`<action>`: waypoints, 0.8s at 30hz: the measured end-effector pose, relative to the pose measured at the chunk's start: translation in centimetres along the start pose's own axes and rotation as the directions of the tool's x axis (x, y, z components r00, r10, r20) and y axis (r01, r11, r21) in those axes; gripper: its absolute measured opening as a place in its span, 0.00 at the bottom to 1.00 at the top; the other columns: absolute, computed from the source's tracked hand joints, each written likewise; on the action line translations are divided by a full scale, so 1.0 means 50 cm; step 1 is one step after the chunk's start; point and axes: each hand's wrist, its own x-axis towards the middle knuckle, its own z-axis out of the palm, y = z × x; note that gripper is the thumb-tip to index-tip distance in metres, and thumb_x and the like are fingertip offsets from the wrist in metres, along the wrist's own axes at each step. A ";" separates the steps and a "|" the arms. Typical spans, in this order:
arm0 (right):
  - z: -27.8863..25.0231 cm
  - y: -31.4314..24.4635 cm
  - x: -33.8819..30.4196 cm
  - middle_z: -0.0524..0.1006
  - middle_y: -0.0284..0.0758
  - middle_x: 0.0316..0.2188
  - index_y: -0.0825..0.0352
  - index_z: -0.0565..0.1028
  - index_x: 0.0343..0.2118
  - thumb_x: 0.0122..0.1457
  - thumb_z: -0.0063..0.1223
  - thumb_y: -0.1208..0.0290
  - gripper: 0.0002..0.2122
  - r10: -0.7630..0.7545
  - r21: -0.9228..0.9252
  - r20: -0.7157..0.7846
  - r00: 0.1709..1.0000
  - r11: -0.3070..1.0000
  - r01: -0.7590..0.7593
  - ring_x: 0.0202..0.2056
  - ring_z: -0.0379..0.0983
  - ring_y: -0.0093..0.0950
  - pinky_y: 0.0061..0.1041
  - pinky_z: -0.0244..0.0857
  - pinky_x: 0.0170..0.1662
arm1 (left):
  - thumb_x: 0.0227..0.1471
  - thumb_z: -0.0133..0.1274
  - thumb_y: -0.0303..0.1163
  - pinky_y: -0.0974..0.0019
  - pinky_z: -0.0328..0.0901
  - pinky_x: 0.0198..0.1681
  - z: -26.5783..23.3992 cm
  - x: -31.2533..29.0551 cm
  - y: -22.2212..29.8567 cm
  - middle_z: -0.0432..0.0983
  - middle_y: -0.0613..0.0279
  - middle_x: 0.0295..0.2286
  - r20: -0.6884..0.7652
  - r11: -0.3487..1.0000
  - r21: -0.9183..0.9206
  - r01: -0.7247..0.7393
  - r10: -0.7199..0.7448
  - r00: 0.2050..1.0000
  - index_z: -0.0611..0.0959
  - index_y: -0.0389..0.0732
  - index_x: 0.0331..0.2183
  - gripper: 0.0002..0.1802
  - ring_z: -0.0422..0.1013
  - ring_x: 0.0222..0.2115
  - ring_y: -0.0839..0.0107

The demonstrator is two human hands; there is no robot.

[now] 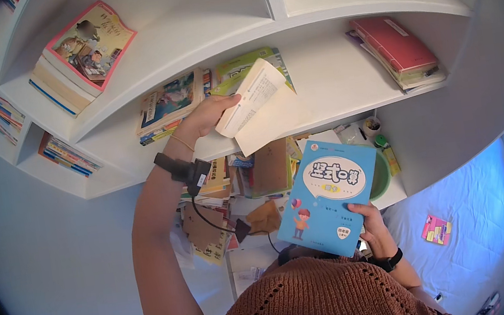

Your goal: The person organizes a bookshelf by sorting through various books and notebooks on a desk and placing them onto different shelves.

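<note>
My left hand (210, 113) is closed on the edge of a thin paper booklet (258, 106), holding it at the middle shelf with its pages partly spread and curling. Just left of it lies a stack of books (170, 101) with a colourful picture cover; green books (236, 64) lie behind the booklet, partly hidden by it. Lower and to the right, my right hand (372, 225) grips a blue workbook (311, 191) by its lower right edge. Its cover, with a white oval title and a cartoon child, faces up, and the workbook is tilted.
Red-topped books (394, 44) are stacked at the shelf's right. Pink-edged books (95, 47) sit on the upper left shelf. Below, the desk holds piled books and papers (210, 228) and a green bowl (381, 175). A pink booklet (436, 230) rests on the bed at right.
</note>
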 end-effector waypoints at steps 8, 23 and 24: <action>0.007 -0.005 -0.001 0.69 0.42 0.42 0.73 0.60 0.48 0.45 0.47 0.85 0.23 0.007 -0.010 -0.010 1.000 1.000 -0.007 0.41 0.69 0.32 0.28 0.65 0.45 | 0.54 0.42 0.38 0.68 0.68 0.38 -0.073 -0.027 0.005 0.72 0.52 0.38 0.032 0.875 -0.484 -0.020 0.040 0.999 0.70 0.30 0.43 0.22 0.72 0.34 0.69; 0.005 -0.002 0.003 0.69 0.41 0.41 0.73 0.60 0.48 0.44 0.49 0.84 0.24 0.006 -0.001 0.002 1.000 1.000 -0.006 0.40 0.69 0.32 0.28 0.66 0.44 | 0.54 0.40 0.38 0.67 0.67 0.40 -0.092 -0.036 0.027 0.70 0.52 0.40 0.010 0.846 -0.532 -0.028 0.040 0.999 0.68 0.30 0.45 0.22 0.71 0.37 0.68; 0.004 -0.001 0.003 0.69 0.41 0.41 0.73 0.60 0.48 0.44 0.49 0.84 0.24 0.007 -0.002 0.002 1.000 1.000 -0.007 0.40 0.69 0.32 0.28 0.66 0.44 | 0.54 0.40 0.38 0.66 0.68 0.40 -0.092 -0.037 0.030 0.71 0.52 0.40 0.019 0.848 -0.530 -0.025 0.042 0.999 0.68 0.30 0.45 0.22 0.72 0.37 0.68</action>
